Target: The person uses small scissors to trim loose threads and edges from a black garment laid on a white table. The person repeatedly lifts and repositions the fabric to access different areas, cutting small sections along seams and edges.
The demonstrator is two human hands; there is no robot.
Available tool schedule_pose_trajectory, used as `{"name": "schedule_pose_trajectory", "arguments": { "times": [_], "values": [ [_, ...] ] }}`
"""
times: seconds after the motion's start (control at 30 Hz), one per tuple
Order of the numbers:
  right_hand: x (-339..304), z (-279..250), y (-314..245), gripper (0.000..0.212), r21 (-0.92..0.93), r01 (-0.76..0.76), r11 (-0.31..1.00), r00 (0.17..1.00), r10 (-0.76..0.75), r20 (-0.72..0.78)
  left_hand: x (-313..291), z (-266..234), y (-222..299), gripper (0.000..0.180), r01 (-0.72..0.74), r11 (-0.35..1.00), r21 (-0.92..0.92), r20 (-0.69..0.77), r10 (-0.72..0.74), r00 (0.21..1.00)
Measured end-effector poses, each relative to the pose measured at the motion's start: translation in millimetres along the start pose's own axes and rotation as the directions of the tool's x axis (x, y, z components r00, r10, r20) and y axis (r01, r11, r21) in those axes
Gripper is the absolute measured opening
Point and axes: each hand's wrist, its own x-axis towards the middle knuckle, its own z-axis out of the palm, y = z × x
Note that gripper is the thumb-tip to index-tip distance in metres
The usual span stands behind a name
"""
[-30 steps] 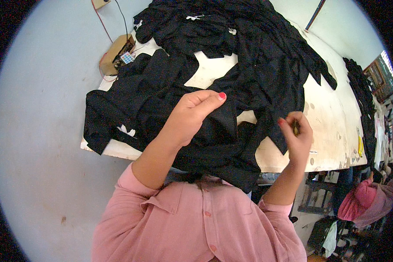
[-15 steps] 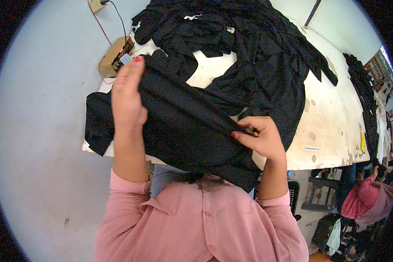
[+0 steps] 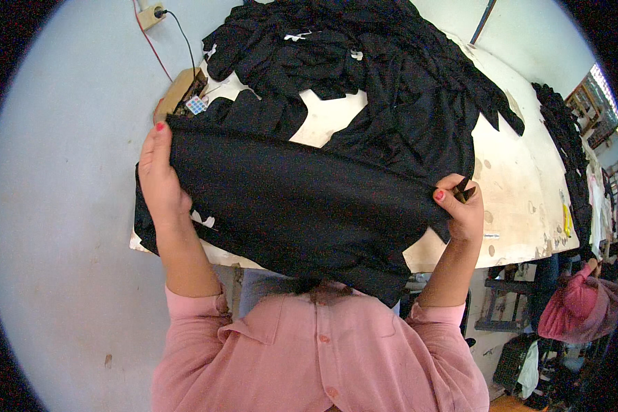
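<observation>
A piece of black cloth (image 3: 295,199) is stretched wide between my two hands above the near edge of the table. My left hand (image 3: 163,182) pinches its upper left corner, with the thumb on top. My right hand (image 3: 462,209) grips the upper right corner between thumb and fingers. Tucked in that same hand is a small dark tool with pointed tips, like thread snips (image 3: 465,192); the rest of it is hidden by the fingers. The cloth's lower part hangs over the table edge against my front.
Heaped black garments (image 3: 405,82) with small white tags cover the far side of the pale, stained table (image 3: 515,199). At the left wall stand an open wooden box with wires (image 3: 182,93) and a socket (image 3: 151,15). A person in pink (image 3: 577,305) is at far right.
My hands have moved apart, the left one leftward and the right one to the right. The cloth between them went from slanted and bunched to spread nearly level.
</observation>
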Motion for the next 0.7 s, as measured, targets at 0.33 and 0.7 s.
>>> {"name": "schedule_pose_trajectory", "arguments": {
  "times": [0.33,0.7],
  "values": [
    [0,-29,20,0.018,0.219,0.205,0.954,0.958,-0.15,-0.242,9,-45,5,0.021,-0.142,0.969,0.203,-0.041,0.154,0.987],
    [-49,-149,28,0.026,-0.526,-0.846,0.089,0.432,-0.463,-0.774,4,-63,5,0.025,-0.128,0.945,0.301,-0.132,0.174,0.976]
  ]
}}
